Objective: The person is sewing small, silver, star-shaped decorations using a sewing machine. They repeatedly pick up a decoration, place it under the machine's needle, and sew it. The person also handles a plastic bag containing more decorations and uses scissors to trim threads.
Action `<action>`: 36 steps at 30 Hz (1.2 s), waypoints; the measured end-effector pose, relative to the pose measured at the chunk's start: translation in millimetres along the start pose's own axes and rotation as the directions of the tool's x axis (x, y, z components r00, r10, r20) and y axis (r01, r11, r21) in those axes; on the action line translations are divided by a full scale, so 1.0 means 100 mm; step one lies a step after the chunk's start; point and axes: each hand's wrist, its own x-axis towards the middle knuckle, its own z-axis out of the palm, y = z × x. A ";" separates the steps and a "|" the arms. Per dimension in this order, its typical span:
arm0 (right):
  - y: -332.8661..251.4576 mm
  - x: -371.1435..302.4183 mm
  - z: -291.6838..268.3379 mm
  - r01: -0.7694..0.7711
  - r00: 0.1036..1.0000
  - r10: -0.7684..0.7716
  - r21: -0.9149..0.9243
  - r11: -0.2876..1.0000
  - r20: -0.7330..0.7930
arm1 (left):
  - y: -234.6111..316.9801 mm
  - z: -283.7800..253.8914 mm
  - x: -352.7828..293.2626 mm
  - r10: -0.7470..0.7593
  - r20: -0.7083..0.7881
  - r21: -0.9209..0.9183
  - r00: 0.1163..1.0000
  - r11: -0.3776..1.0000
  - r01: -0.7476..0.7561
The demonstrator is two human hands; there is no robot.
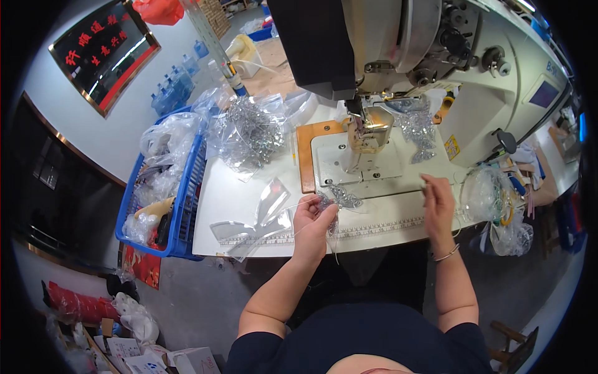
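Note:
My left hand (311, 225) is closed on a glittery silver beaded trim (347, 199), pinched between thumb and fingers near the table's front edge. A clear plastic piece (269, 202) with curved, strap-like parts lies beside that hand and passes under its fingers. To the right, my right hand (439, 209) hovers by the front edge, fingers loosely bent and apart, with nothing visible in it. Beyond both hands stands an industrial sewing machine (366, 140), its needle area over a metal plate (330, 165) framed by a brown board (307, 156).
Silver beaded pieces (252, 128) are heaped on clear plastic at the back left. More silver trim (418, 134) lies right of the needle. A blue basket (194, 209) of plastic bags borders the table's left side. Bundled thread and plastic (489, 196) sit at the right edge.

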 end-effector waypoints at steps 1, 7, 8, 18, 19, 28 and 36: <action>-0.16 -0.05 0.12 0.110 0.992 -0.108 -0.014 0.994 0.060 | 0.00 0.01 -0.03 -0.005 -0.006 -0.007 1.000 1.000 0.005; -0.78 -0.27 0.50 0.282 0.912 -0.267 -0.003 0.959 0.310 | -0.01 0.06 -0.10 -0.027 0.007 -0.030 1.000 0.999 0.028; -0.75 -0.28 0.52 0.293 0.912 -0.287 0.024 0.956 0.292 | -0.01 0.06 -0.11 -0.032 0.010 -0.032 0.999 0.999 0.032; -0.71 -0.28 0.57 0.283 0.923 -0.303 0.115 0.952 0.235 | -0.05 0.03 -0.18 -0.042 0.078 -0.035 0.996 0.998 0.045; -0.71 -0.28 0.57 0.281 0.926 -0.302 0.121 0.952 0.226 | -0.05 0.02 -0.18 -0.042 0.078 -0.034 0.996 0.998 0.045; -0.75 -0.19 0.36 0.275 0.951 -0.292 0.154 0.949 0.098 | 0.00 -0.01 -0.21 0.361 0.249 0.463 0.899 0.771 -0.438; -0.72 -0.19 0.06 -0.161 0.962 0.090 0.267 0.950 0.257 | 0.15 -0.25 -0.08 0.516 0.857 0.187 -0.018 -0.343 -0.921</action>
